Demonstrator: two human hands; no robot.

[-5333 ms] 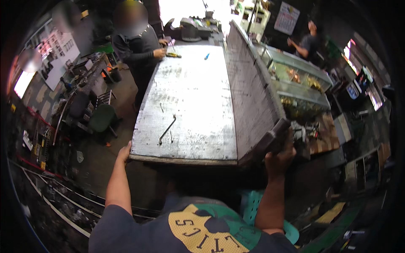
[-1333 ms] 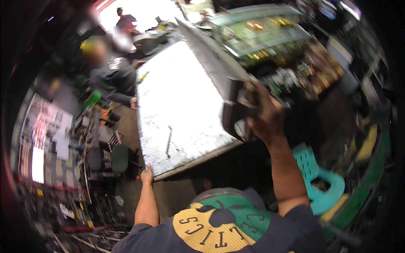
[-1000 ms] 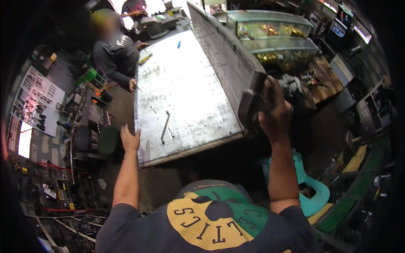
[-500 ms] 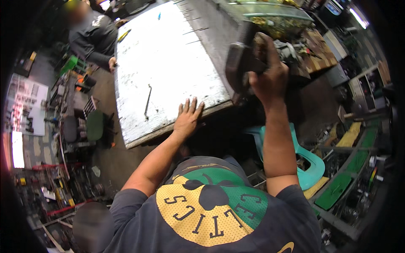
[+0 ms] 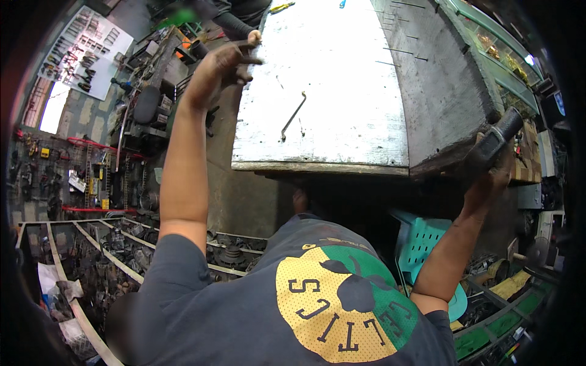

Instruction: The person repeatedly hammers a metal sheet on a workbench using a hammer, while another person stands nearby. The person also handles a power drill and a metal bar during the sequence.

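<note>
My left hand (image 5: 229,67) is raised by the left edge of the pale board top (image 5: 329,134), fingers spread. My right hand (image 5: 491,177) is closed on a dark, heavy metal piece (image 5: 491,143) at the near end of the upright grey board (image 5: 439,91); its fingers are partly hidden. A thin bent metal rod (image 5: 293,114) lies on the pale top, with a yellow-handled tool (image 5: 279,7) and a small blue object (image 5: 342,3) at the far end. Several long nails (image 5: 397,50) stick out along the right side, where the two boards meet.
Another person's sleeve (image 5: 232,23) and hand (image 5: 254,38) are at the board's far left. A tool board (image 5: 85,52) hangs at left. A teal plastic chair (image 5: 421,244) stands below my right arm. Metal racks (image 5: 91,293) flank me; glass cases (image 5: 494,52) sit behind the upright board.
My left hand has lifted off the board's near part and moved up to its left edge. The view has turned, so the board appears further right. My right hand keeps the dark piece.
</note>
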